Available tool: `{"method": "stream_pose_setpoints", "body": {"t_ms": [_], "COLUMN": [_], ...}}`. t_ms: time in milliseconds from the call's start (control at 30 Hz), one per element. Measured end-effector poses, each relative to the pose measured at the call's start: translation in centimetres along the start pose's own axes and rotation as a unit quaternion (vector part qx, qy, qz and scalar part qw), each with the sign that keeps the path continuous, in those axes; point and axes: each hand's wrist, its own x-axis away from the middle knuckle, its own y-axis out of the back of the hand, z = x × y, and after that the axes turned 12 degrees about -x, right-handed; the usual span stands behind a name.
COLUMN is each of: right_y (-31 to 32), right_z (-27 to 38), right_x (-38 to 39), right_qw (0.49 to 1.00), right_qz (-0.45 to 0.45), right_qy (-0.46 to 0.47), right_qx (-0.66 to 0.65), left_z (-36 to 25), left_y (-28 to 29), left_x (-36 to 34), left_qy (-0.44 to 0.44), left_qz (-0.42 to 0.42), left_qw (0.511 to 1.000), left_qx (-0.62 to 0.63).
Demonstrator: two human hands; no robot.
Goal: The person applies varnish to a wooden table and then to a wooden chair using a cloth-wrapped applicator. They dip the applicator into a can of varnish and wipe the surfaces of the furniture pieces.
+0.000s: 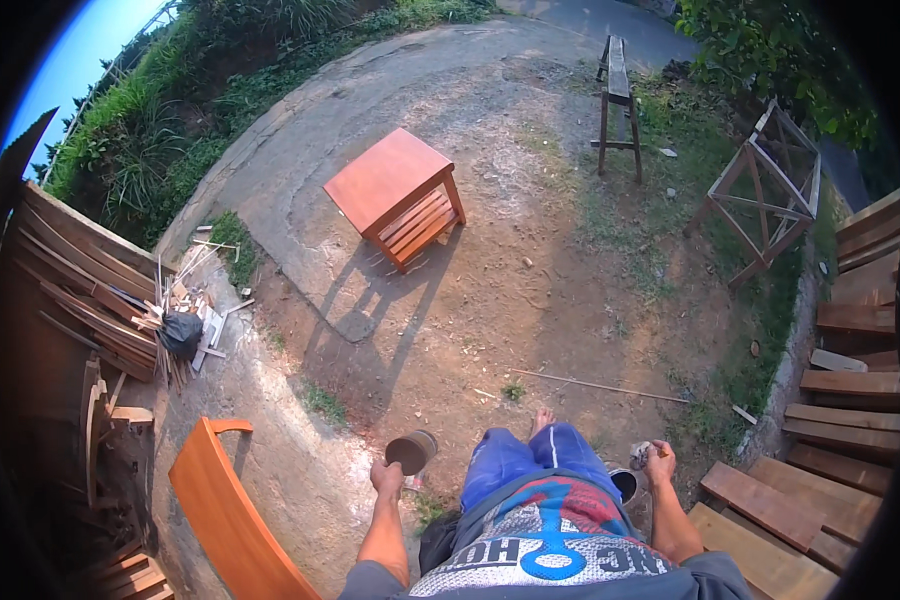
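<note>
My left hand (387, 474) is closed on a dark cylindrical can (411, 452) at lower centre. My right hand (660, 462) grips a crumpled pale rag (640, 455) out beside my right leg. A dark open pail (623, 485) shows partly behind my blue trousers, just left of that hand. Ahead on the ground stands a small reddish-brown wooden table (387, 177) with a slatted lower shelf. An orange-brown curved wooden board (220, 500) lies at lower left, to the left of the can.
A wooden trestle (618, 80) and a braced wooden frame (760, 190) stand at upper right. Stacked planks (850, 420) line the right side. Boards (90, 290), scrap wood and a black bag (180, 334) lie left. A thin stick (600, 385) lies on the dirt ahead.
</note>
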Motion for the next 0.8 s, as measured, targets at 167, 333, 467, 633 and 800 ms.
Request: {"method": "stream_pose_setpoints", "body": {"t_ms": [167,333,467,633,800], "right_y": [-3.4,-7.6,-12.7,-17.7,-24.2], "right_z": [12.2,20.2,25.1,28.3,35.7], "right_x": [-15.0,-24.4,-29.8,-37.6,-43.3], "right_qw": [0.99,0.985,0.985,0.98,0.972], "right_qz": [0.054,0.093,0.139,0.126,0.169], "right_qy": [0.114,0.131,0.092,0.1,0.12], "right_qx": [-0.059,-0.066,-0.041,0.114,0.114], "left_z": [-4.5,-15.3,-17.7,-23.6,-32.9], "left_y": [-4.7,-9.2,-16.2,-23.6,-26.3], "left_x": [-3.4,-4.2,-9.8,-14.1,-18.6], "left_qy": [0.028,0.07,0.099,0.1,0.081], "left_qz": [0.029,0.066,0.04,0.064,0.071], "left_qw": [0.999,0.991,0.993,0.992,0.993], "left_qx": [-0.003,-0.097,-0.056,-0.031,-0.051]}}
